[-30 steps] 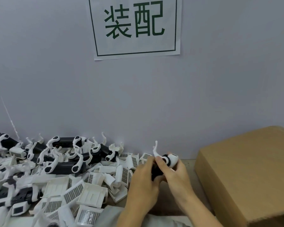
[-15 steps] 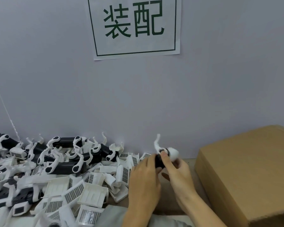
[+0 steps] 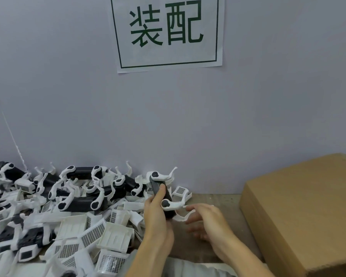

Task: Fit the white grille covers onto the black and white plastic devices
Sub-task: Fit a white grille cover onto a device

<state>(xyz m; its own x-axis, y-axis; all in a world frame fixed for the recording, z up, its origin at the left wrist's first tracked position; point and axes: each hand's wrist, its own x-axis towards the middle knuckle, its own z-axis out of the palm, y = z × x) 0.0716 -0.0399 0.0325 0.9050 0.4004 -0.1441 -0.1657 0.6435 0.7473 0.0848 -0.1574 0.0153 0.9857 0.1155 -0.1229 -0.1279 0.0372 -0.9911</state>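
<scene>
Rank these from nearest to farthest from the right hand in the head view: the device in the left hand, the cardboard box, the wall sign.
1. Device, just left of the right hand, gripped by the left hand.
2. Cardboard box, on the right side of the table.
3. Wall sign, high on the wall.

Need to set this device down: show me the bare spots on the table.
Bare tabletop lies between the right hand and the cardboard box, along the wall. Left of the left hand, the pile of grille covers and devices is crowded.
</scene>
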